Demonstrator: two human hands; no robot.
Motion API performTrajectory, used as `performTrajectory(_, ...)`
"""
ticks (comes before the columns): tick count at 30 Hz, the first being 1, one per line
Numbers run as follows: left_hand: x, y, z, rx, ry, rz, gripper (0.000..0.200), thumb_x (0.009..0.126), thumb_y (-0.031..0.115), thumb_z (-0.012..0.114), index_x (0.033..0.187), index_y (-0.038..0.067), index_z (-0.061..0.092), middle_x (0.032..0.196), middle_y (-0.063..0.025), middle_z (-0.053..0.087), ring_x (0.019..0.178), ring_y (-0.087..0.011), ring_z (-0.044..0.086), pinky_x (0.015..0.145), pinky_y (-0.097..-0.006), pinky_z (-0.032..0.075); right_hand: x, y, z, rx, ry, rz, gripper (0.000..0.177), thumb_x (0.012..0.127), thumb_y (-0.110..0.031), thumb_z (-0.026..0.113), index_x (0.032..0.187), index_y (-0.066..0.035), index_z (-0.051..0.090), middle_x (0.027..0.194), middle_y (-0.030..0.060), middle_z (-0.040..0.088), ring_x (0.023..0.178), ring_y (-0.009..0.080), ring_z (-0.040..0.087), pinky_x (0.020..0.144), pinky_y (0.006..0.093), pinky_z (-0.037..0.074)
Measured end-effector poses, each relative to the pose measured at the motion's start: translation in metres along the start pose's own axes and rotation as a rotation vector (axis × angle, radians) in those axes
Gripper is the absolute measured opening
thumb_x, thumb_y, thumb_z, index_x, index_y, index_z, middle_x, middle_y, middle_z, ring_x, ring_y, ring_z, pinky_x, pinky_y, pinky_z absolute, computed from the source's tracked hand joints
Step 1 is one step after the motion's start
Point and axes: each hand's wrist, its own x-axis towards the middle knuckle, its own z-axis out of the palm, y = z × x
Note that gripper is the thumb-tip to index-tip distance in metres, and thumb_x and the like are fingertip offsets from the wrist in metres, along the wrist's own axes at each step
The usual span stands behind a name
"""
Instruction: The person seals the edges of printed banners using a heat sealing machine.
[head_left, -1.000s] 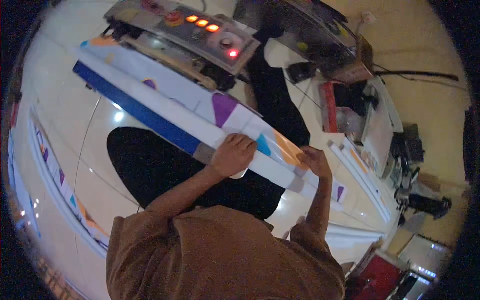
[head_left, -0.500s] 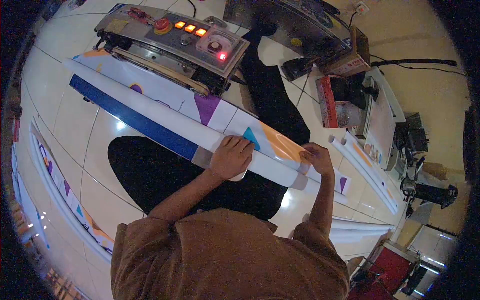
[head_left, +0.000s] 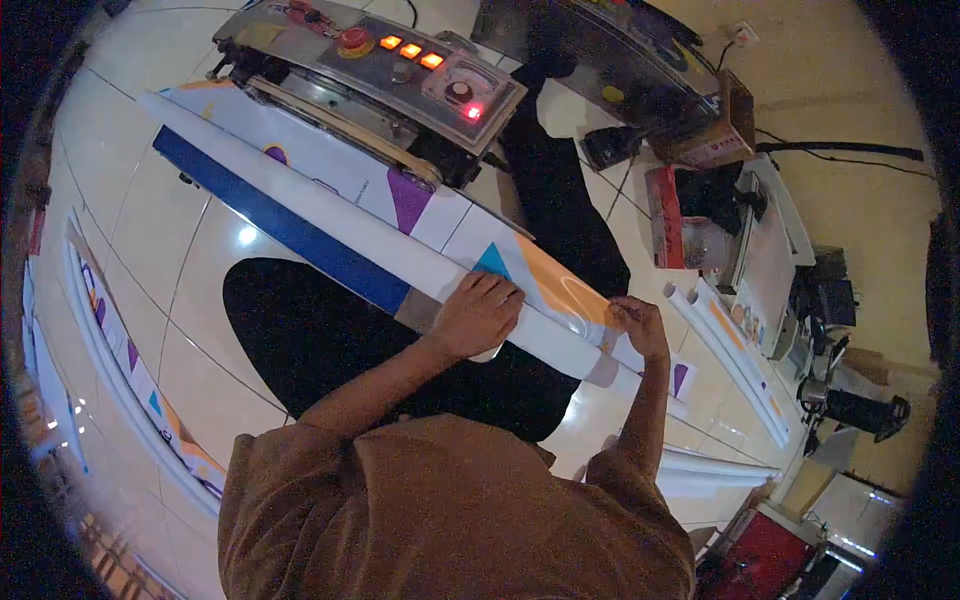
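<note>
1. In the head view, a long white roll (head_left: 330, 215) slants over the person's dark-trousered legs (head_left: 320, 320), which seem to serve as its support.
2. The left hand (head_left: 478, 315) lies on the roll, its fingers bent toward the far side, probably to keep it from turning. Whether they grip or merely press, I can't tell from here.
3. The right hand (head_left: 640, 328) has its fingers pinched on the orange part of a printed sheet (head_left: 565, 288), perhaps to keep that edge in line.
4. So the roll sits right under the left fingers; the sheet runs along the roll's far side, its orange edge held in the right fingers.
5. On the far side, a machine (head_left: 440, 95) with lit buttons stands over the sheet's edge; a blue strip (head_left: 280, 220) runs along the roll's near side.
6. More rolls (head_left: 730, 365) lie on the floor (head_left: 150, 235) to the right, well apart from the left hand.
</note>
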Motion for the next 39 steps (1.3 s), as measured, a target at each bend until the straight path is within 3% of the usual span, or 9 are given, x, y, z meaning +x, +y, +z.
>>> performTrajectory(11, 0.003, 0.006, -0.009, 0.022, -0.056, 0.035, 0.032, 0.089, 0.031, 0.058, 0.108, 0.007, 0.064, 0.111, -0.0047, 0.061, 0.109, -0.0211, 0.052, 0.097, -0.0386, 0.037, 0.0, -0.01, 0.008, -0.021, 0.081, -0.035, 0.02, 0.088, -0.012, 0.066, 0.103, 0.001, 0.069, 0.09, 0.0091, 0.069, 0.081, 0.0137, 0.063, 0.074, 0.0278, 0.052)
performTrajectory(15, 0.004, 0.007, -0.007, -0.033, -0.155, 0.157, 0.042, 0.092, 0.038, 0.054, 0.123, 0.01, 0.059, 0.132, -0.0075, 0.054, 0.127, -0.023, 0.045, 0.109, -0.0418, 0.03, -0.005, -0.003, 0.008, 0.162, 0.095, 0.002, 0.021, 0.085, -0.009, 0.07, 0.103, 0.001, 0.069, 0.091, 0.0096, 0.069, 0.083, 0.0137, 0.064, 0.075, 0.0274, 0.052)
performTrajectory(19, 0.002, 0.006, 0.001, 0.014, -0.222, 0.207, 0.048, 0.095, 0.041, 0.048, 0.132, 0.011, 0.052, 0.143, -0.0079, 0.045, 0.137, -0.0221, 0.035, 0.115, -0.0427, 0.022, -0.008, -0.006, 0.008, 0.025, 0.143, 0.036, 0.022, 0.083, -0.008, 0.071, 0.103, 0.002, 0.069, 0.092, 0.0089, 0.069, 0.084, 0.0138, 0.064, 0.076, 0.0274, 0.052)
performTrajectory(23, 0.003, 0.007, -0.001, 0.022, -0.221, 0.226, 0.046, 0.097, 0.039, 0.044, 0.132, 0.009, 0.052, 0.139, -0.0081, 0.049, 0.133, -0.023, 0.04, 0.115, -0.0422, 0.023, -0.006, 0.011, 0.006, 0.122, 0.119, 0.018, 0.022, 0.084, -0.007, 0.071, 0.104, 0.001, 0.069, 0.094, 0.0082, 0.069, 0.086, 0.0142, 0.064, 0.078, 0.027, 0.052)
performTrajectory(25, 0.003, 0.007, 0.001, 0.06, -0.245, 0.194, 0.046, 0.096, 0.039, 0.047, 0.132, 0.011, 0.052, 0.144, -0.0068, 0.044, 0.137, -0.0227, 0.035, 0.116, -0.0437, 0.021, -0.005, 0.005, 0.007, 0.126, 0.115, 0.0, 0.021, 0.084, -0.007, 0.07, 0.104, 0.0, 0.069, 0.095, 0.0082, 0.07, 0.085, 0.014, 0.064, 0.078, 0.0269, 0.051)
performTrajectory(39, 0.002, 0.008, 0.005, 0.037, -0.221, 0.177, 0.045, 0.097, 0.039, 0.045, 0.131, 0.011, 0.054, 0.142, -0.0061, 0.046, 0.138, -0.0226, 0.034, 0.116, -0.0436, 0.02, 0.005, 0.011, 0.006, 0.066, 0.083, -0.014, 0.021, 0.09, -0.016, 0.067, 0.101, 0.002, 0.071, 0.093, 0.0078, 0.071, 0.085, 0.0128, 0.062, 0.08, 0.0282, 0.051)
